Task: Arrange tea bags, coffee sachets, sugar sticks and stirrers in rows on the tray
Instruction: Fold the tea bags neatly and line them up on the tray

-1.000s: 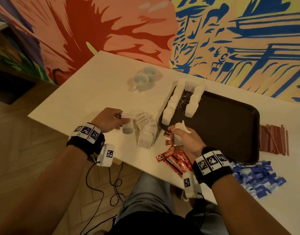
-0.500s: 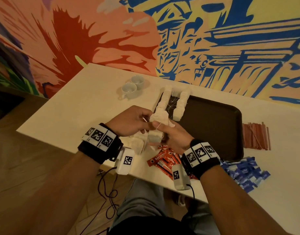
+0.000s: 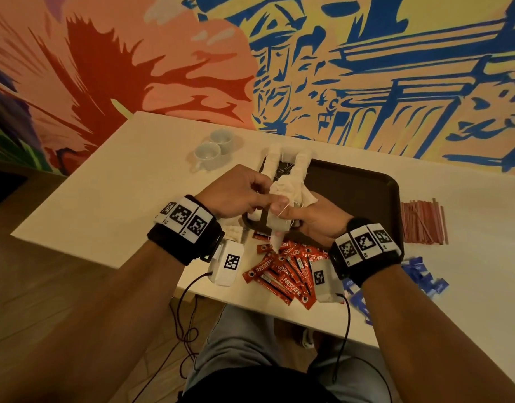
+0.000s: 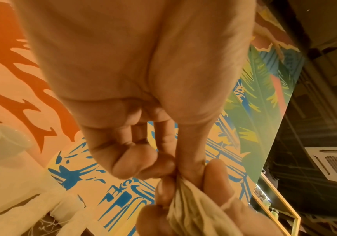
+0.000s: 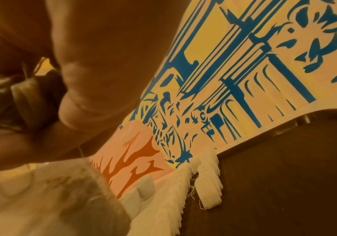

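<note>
Both hands meet over the near left corner of the dark brown tray (image 3: 366,193). My right hand (image 3: 291,212) grips a bunch of white tea bags (image 3: 288,189) with a string across its thumb; one bag (image 3: 276,228) hangs below. My left hand (image 3: 265,199) pinches the top of that bunch (image 4: 185,188) with thumb and finger. Two rows of tea bags (image 3: 301,159) lie along the tray's left side (image 5: 208,180). Red coffee sachets (image 3: 282,271) lie in a pile at the table's near edge, blue sugar sticks (image 3: 422,277) at the right, red stirrers (image 3: 423,222) beside the tray.
Two pale cups (image 3: 214,146) stand on the white table (image 3: 111,181) left of the tray. A few loose tea bags (image 3: 233,231) lie under my left wrist. A painted wall rises behind the table. Cables hang down from the wrist cameras.
My left hand left the loose tea bags on the table and came across to my right hand, bringing a bag. Both hands now hold the bunch together over the tray corner.
</note>
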### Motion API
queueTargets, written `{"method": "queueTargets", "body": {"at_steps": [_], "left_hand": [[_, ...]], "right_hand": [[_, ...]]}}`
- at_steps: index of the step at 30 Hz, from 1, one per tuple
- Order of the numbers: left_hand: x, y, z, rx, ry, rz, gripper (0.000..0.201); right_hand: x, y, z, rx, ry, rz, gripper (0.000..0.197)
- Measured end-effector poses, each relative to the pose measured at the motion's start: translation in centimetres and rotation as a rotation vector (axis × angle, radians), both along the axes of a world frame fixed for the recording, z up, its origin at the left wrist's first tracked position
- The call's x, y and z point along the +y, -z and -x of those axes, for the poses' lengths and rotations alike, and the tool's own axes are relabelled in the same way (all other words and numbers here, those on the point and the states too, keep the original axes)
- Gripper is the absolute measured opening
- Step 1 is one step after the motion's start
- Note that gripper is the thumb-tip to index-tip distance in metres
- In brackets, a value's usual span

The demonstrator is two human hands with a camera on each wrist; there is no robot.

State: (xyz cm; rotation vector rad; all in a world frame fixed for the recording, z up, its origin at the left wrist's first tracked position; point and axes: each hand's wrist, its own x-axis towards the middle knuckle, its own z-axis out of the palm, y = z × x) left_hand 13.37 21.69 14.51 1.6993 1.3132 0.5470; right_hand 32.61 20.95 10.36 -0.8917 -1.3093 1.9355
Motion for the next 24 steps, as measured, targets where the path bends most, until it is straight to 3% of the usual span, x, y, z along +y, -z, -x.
{"method": "queueTargets", "body": {"at_steps": [3, 6, 10, 14, 19, 22, 24], "left_hand": [[-0.3, 0.0, -0.4, -0.187, -0.081, 0.043, 0.017], [-0.6, 0.4, 0.1, -0.286, -0.142, 0.056, 0.021], [-1.7, 2.9, 0.9, -0.330, -0.035, 0.180, 0.068], [-3.0, 5.9, -0.8, -0.127, 0.060, 0.170, 0.097], [-3.9, 6.6, -3.3, -0.156, 0.048, 0.065, 0.066], [-4.1, 6.6, -3.4, -0.155, 0.036, 0.020, 0.025], [-4.6, 6.3, -3.2, -0.211, 0.034, 0.043, 0.022]], "right_hand": [[0.0, -0.6, -0.4, 0.009, 0.013, -0.020, 0.029], [0.3, -0.8, -1.0, -0.015, 0.047, 0.000, 0.032], [0.2, -0.9, -1.6, -0.015, 0.128, 0.062, 0.030], [-0.2, -1.1, -1.7, -0.018, 0.201, 0.090, 0.027], [-1.3, -1.9, -2.1, 0.006, 0.294, 0.122, 0.040], [-2.2, -2.6, -2.6, -0.004, 0.353, 0.138, 0.029], [-2.7, -3.0, -3.1, 0.001, 0.383, 0.144, 0.025]]}}
